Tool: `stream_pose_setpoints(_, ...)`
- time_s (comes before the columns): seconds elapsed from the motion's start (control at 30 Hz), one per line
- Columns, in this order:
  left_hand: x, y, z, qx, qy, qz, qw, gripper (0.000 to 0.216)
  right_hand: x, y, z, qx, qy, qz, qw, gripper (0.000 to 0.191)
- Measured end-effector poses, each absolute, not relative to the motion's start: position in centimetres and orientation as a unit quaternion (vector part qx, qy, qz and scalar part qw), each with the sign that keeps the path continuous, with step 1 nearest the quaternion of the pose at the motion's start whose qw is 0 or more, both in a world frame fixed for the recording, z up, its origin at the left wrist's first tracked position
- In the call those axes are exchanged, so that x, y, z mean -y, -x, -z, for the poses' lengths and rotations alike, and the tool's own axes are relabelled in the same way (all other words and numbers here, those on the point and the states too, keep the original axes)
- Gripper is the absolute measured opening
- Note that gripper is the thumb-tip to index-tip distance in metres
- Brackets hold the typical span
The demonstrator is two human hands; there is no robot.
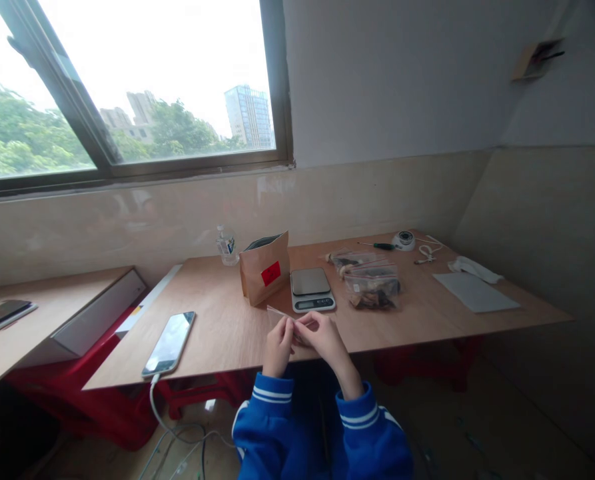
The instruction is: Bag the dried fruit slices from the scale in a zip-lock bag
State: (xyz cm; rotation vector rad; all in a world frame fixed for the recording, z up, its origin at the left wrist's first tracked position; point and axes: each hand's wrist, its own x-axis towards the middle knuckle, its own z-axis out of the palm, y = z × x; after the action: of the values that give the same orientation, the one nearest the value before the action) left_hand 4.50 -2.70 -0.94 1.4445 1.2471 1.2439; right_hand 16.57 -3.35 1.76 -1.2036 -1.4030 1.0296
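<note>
My left hand [278,345] and my right hand [323,335] meet just above the front edge of the wooden table [217,327]. Both pinch a small clear plastic bag [279,313], which is thin and hard to see. Blue sleeves with white stripes cover both wrists. Behind the hands stands a small digital scale [312,289] with nothing on its pan. Left of the scale a brown paper pouch [264,268] with a red label stands open. To the right of the scale lie clear zip bags [372,285] holding dark dried pieces.
A phone [170,343] on a white cable lies at the front left. A small water bottle [226,245] stands by the wall. At the back right are a screwdriver [377,245], a round white device [404,240] and a white sheet [476,292]. A second desk [52,300] is on the left.
</note>
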Motion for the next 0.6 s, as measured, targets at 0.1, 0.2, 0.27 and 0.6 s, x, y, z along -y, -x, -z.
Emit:
stream_pose_setpoints(0.1,2.8,-4.3,0.9,-0.498,-0.609,-0.483,0.385,0.032,3.3,-16.7,-1.9,0.594,0.521,-0.363,0.494,0.018)
stream_pose_setpoints(0.2,2.7,-3.4,0.9,-0.519,-0.626,-0.486,0.319,0.031,2.8,-17.9,-1.2,0.521,0.602,-0.242,0.555,0.015)
stream_pose_setpoints(0.27,2.6,-2.7,0.9,-0.54,-0.621,-0.491,0.285,0.034,2.4,-19.0,-0.4,0.439,0.643,-0.183,0.6,0.017)
stream_pose_setpoints(0.6,2.5,-4.0,0.7,-0.494,-0.493,-0.587,0.411,0.039,2.2,-19.3,-0.4,0.38,0.529,-0.29,0.701,0.026)
